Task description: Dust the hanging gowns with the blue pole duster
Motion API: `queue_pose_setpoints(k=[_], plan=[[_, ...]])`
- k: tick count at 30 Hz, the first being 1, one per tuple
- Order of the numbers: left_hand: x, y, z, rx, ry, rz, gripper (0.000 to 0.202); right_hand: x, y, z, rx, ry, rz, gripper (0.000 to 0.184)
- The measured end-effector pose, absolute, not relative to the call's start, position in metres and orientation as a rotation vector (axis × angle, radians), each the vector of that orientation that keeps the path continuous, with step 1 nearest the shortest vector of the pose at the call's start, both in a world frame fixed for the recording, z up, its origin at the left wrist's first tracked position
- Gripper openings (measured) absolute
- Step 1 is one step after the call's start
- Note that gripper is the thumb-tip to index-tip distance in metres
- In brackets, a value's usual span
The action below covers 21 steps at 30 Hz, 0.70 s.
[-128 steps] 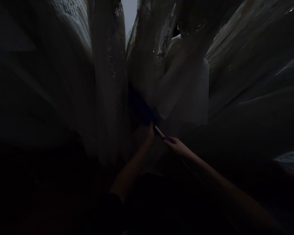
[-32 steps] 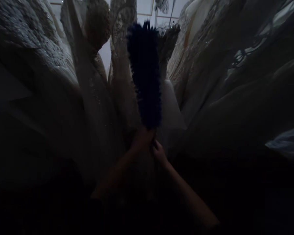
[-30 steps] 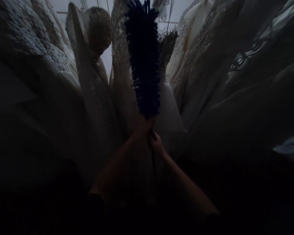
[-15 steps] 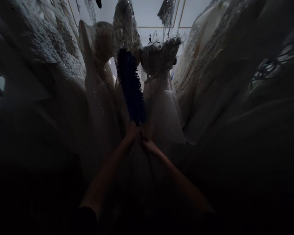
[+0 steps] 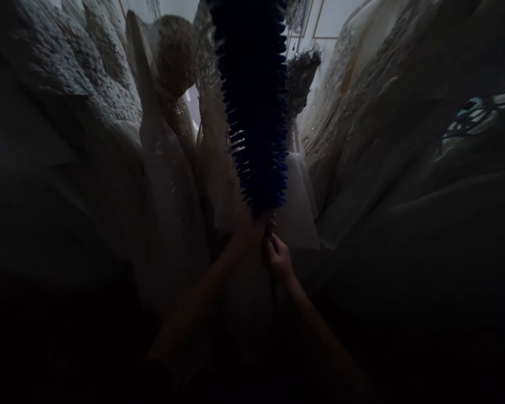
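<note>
A blue duster (image 5: 255, 106) is held upright at centre, its fluffy head raised among hanging white dresses (image 5: 168, 112). Its handle is grasped just below the head by the left hand (image 5: 246, 234), and lower down by the right hand (image 5: 278, 258), the two hands touching.

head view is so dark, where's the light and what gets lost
Head view: light only from the ceiling at top; beaded gowns catch some, the blue duster is backlit, the lower half goes black, left hand and right hand barely show.
</note>
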<state>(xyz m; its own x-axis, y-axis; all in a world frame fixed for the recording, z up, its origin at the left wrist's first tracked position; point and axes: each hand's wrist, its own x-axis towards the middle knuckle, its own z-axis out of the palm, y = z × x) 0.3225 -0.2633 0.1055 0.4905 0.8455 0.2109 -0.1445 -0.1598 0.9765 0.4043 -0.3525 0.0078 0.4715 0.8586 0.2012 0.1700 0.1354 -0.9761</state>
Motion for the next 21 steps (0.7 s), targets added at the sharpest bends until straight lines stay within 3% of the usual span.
queue_pose_setpoints(k=[4,12,15,21], plan=[[0.351,-0.248,0.1,1.305,0.457,0.828,0.035,0.422,-0.364,0.024,-1.614,-0.94,0.405,0.05],[0.344,-0.265,0.04,0.999,0.263,0.382,0.058,0.405,-0.426,0.028,-2.06,-0.867,0.312,0.053],[0.34,-0.264,0.04,0.962,0.152,0.316,0.056,0.387,-0.433,0.038,-2.116,-0.824,0.215,0.052],[0.336,-0.231,0.081,1.027,-0.002,0.36,0.035,0.363,-0.395,0.072,-2.076,-0.805,0.04,0.054]])
